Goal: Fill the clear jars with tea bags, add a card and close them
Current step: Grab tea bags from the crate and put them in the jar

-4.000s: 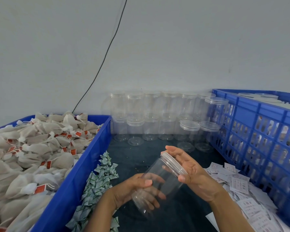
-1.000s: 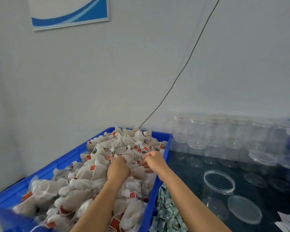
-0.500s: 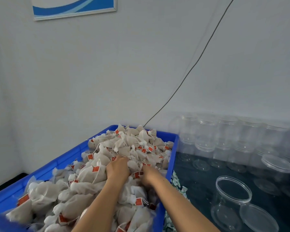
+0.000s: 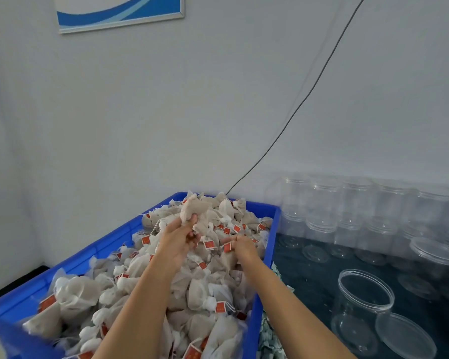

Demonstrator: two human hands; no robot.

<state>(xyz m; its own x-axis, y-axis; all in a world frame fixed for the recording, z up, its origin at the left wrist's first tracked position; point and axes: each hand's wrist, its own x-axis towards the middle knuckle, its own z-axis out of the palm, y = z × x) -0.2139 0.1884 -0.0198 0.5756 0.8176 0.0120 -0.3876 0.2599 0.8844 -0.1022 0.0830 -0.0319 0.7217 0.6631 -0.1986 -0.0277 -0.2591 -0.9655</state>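
Currently the fill step is at its start — gathering bags. The left hand (image 4: 178,239) grips a bunch of tea bags (image 4: 195,213) lifted just above the heap in the blue crate (image 4: 275,229); the right hand (image 4: 241,246) pinches at a red-tagged bag, though its exact hold can't be told. One open jar (image 4: 363,304) stands empty to the right w/ one lid (image 4: 405,338) lying beside it. Next: carry the bunch right & drop it in. Spare jars (image 4: 347,211) at the wall — approx. a dozen, too blurred to count.
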